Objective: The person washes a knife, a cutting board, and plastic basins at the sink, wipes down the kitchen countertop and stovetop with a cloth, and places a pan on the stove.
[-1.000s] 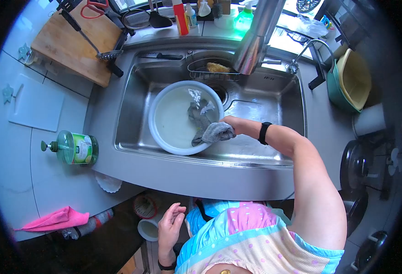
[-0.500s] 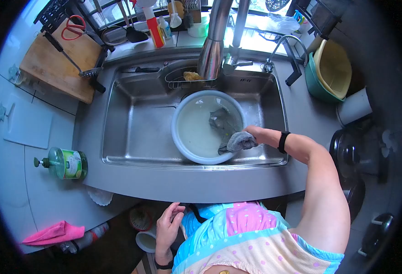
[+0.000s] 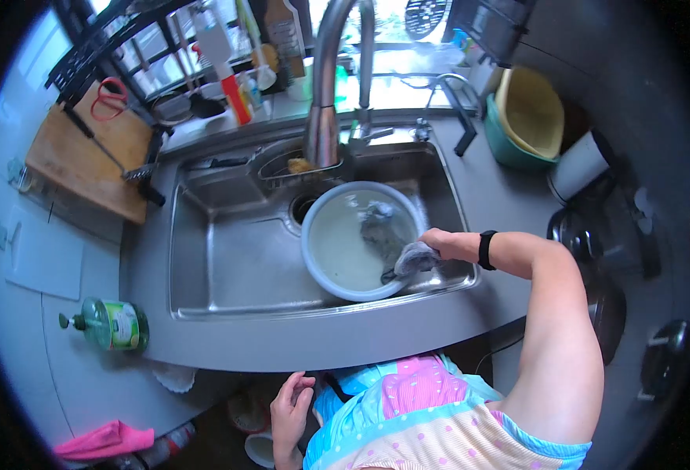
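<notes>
A round white basin (image 3: 310,265) of cloudy water stands in the steel sink (image 3: 235,266). Grey wet cloth (image 3: 418,258) lies partly in the water and hangs over the basin's right rim. My right hand (image 3: 437,241) is closed at that rim, gripping the cloth; its fingertips are mostly hidden, so I cannot tell whether it also grips the rim. Below the counter's front edge, my left hand (image 3: 290,407) hangs beside the clothing with loosely bent fingers apart, holding nothing.
The faucet (image 3: 323,137) rises behind the basin, near the drain (image 3: 304,207). A knife (image 3: 227,163) lies on the sink's back ledge. At left are a soap bottle (image 3: 114,323) and cutting board (image 3: 94,153); nested tubs (image 3: 527,117) stand at right.
The basin has shifted rightward in the sink, uncovering more of the drain. My right hand and the cloth moved with it. The whole view has also tilted.
</notes>
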{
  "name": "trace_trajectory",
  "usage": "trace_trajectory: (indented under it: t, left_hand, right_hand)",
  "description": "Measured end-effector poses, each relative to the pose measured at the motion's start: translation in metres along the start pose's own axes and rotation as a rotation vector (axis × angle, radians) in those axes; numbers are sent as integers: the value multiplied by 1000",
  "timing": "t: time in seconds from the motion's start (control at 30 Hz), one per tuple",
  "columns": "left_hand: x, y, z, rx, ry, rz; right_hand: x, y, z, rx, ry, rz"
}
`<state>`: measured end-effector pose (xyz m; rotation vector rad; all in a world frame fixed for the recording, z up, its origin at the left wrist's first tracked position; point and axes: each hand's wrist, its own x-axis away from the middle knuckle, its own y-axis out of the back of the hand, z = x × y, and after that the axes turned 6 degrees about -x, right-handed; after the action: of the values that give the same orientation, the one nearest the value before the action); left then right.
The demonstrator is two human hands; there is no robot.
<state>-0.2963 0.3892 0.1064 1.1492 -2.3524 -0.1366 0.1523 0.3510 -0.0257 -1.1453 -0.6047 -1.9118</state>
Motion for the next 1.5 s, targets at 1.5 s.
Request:
trace_trajectory:
  t: [1.5]
  left_hand:
    - [50, -50, -35, -332, -429, 1077]
  right_hand:
    - [263, -158, -377, 451, 860, -1115]
